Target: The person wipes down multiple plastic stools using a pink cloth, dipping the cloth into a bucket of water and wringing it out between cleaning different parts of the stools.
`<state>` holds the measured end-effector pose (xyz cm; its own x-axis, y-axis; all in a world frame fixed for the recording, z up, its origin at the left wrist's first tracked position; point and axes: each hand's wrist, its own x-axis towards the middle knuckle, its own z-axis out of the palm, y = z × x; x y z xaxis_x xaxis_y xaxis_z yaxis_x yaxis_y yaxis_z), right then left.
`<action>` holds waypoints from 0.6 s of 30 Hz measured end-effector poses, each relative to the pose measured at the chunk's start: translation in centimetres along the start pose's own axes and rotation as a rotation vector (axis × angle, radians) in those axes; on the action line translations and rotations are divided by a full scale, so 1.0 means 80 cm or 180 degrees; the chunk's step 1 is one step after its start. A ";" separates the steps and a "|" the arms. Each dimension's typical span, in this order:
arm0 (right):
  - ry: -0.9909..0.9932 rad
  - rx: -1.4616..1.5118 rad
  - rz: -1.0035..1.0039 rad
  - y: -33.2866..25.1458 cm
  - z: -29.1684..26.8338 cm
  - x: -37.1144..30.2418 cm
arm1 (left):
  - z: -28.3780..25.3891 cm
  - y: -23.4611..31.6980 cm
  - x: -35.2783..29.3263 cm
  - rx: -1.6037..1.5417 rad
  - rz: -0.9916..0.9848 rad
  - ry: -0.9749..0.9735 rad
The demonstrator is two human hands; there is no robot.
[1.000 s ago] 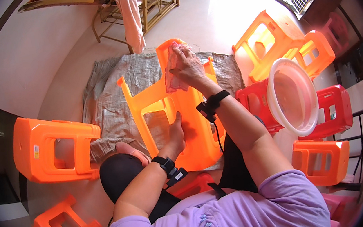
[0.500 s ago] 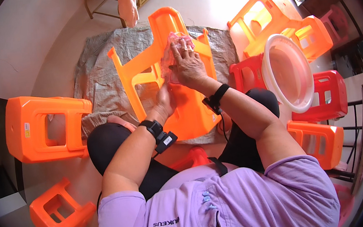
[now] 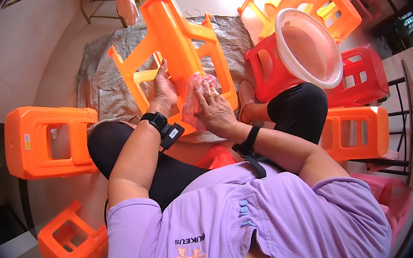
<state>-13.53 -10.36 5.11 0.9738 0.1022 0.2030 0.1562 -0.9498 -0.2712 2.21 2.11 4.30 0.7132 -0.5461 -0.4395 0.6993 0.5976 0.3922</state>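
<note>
An orange plastic stool point(image 3: 169, 35) lies tipped in front of me, its legs pointing away. My left hand point(image 3: 164, 94) grips it at the left edge of the middle leg, thumb up along the side. With fingers spread over a crumpled pink cloth point(image 3: 192, 102), my right hand point(image 3: 216, 113) presses it on the near part of the stool. The cloth looks wet and bunches out on both sides of the fingers. Part of the stool's near end is hidden by the cloth and my hands.
A grey woven sheet point(image 3: 102, 75) lies under the stool. At right, a white basin point(image 3: 332, 82) of cloudy water rests on a red stool point(image 3: 265, 67). More orange stools point(image 3: 38, 142) stand at left and right. A bamboo rack point(image 3: 99, 13) is at the back.
My right hand has drawn the pink cloth down the stool toward me. My left hand has moved from beside the cloth to the leg's left edge. The view has shifted slightly.
</note>
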 end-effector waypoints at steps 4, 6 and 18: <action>-0.0626 0.0363 0.0583 0.008 -0.001 -0.038 | 0.002 0.002 -0.005 0.0557 0.0693 0.0317; -0.1050 0.0521 0.0908 0.016 -0.003 -0.047 | -0.011 0.007 -0.002 0.0696 0.0795 0.0545; -0.0723 0.0257 0.0075 -0.047 0.010 0.003 | -0.026 0.006 0.001 0.1479 0.2028 0.1215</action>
<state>-13.75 -6.57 5.43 0.9881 0.1527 -0.0186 0.1367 -0.9268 -0.3497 2.48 3.57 2.74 0.9681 0.0936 -0.2323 0.1815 0.3771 0.9082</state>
